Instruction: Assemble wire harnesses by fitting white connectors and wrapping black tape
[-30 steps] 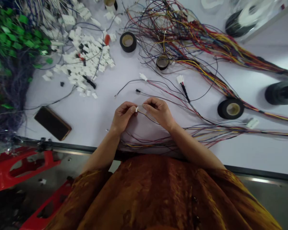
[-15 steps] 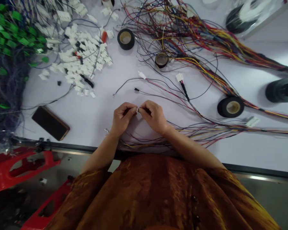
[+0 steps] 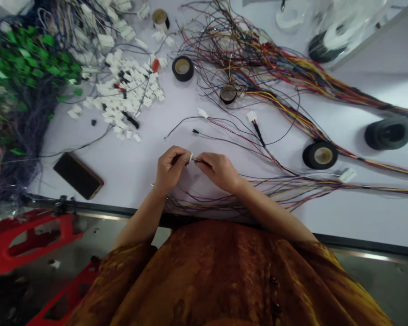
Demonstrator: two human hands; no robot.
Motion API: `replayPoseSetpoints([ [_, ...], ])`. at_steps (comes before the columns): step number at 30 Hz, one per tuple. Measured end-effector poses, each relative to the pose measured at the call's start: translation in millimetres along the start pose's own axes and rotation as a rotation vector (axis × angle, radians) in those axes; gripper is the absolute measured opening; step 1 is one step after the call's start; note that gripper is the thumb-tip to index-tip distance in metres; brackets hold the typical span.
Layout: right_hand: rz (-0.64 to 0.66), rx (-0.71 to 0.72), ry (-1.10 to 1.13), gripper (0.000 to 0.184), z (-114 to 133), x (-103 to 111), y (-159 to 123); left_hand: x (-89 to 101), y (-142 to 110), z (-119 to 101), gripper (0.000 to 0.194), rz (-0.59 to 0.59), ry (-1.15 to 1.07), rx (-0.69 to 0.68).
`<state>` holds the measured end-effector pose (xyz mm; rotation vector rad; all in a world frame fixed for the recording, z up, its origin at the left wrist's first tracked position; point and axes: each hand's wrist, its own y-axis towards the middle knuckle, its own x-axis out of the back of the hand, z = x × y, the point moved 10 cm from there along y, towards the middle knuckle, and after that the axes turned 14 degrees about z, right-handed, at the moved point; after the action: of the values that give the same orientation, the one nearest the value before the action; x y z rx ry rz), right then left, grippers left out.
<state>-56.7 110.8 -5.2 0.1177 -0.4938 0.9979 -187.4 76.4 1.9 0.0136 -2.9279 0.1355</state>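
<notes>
My left hand [image 3: 171, 166] is closed, pinching a small white connector [image 3: 191, 157] between thumb and fingertips. Right beside it, my right hand [image 3: 221, 170] pinches a thin wire [image 3: 195, 159] whose end meets the connector; how far it sits inside cannot be made out. Below my wrists a loose bundle of coloured wires [image 3: 275, 185] runs along the table's front. Just beyond my hands lie a wire with a small black plug [image 3: 195, 131] and a wired white connector [image 3: 202, 112].
Loose white connectors [image 3: 122, 90] are heaped at the left, near green-tipped wires [image 3: 30, 68]. A phone [image 3: 78, 175] lies by the front edge. Black tape rolls [image 3: 182, 68] and a thick wire harness [image 3: 292, 68] occupy the back and right. Red plastic frames [image 3: 30, 240] stand below the table.
My hands have drawn slightly apart, so a short stretch of wire now shows between them at the white connector. The whole view has shifted a little.
</notes>
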Motion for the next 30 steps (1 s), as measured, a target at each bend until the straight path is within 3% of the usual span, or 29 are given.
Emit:
replayPoseSetpoints([
  [3,0.045,-0.096,-0.238,0.028,5,-6,-3,-16.6,-1,11,0.030,0.151,-0.211,0.151],
  [5,0.073,-0.084,-0.305,0.030,9,-7,-3,-27.0,-3,21,0.038,0.217,-0.345,0.262],
  [8,-0.007,-0.022,-0.291,0.030,10,13,5,-25.1,-4,32,0.039,0.154,-0.454,0.338],
  [11,-0.181,-0.161,-0.441,0.024,-6,49,17,-23.7,0,40,0.039,0.113,-0.502,0.376],
  [15,-0.128,-0.242,-0.673,0.028,-14,55,38,-19.4,8,46,0.047,0.045,-0.460,0.405],
  [18,-0.220,-0.286,-0.652,0.031,-17,62,40,-16.2,14,45,0.043,0.011,-0.429,0.364],
  [22,-0.335,-0.372,-0.558,0.022,-34,74,37,-14.7,20,42,0.036,0.018,-0.400,0.319],
  [25,-0.316,-0.337,-0.554,0.021,-36,71,38,-12.5,23,43,0.037,0.007,-0.390,0.313],
  [30,-0.196,-0.147,-0.397,0.023,-13,48,29,-12.1,30,41,0.043,0.017,-0.393,0.279],
])
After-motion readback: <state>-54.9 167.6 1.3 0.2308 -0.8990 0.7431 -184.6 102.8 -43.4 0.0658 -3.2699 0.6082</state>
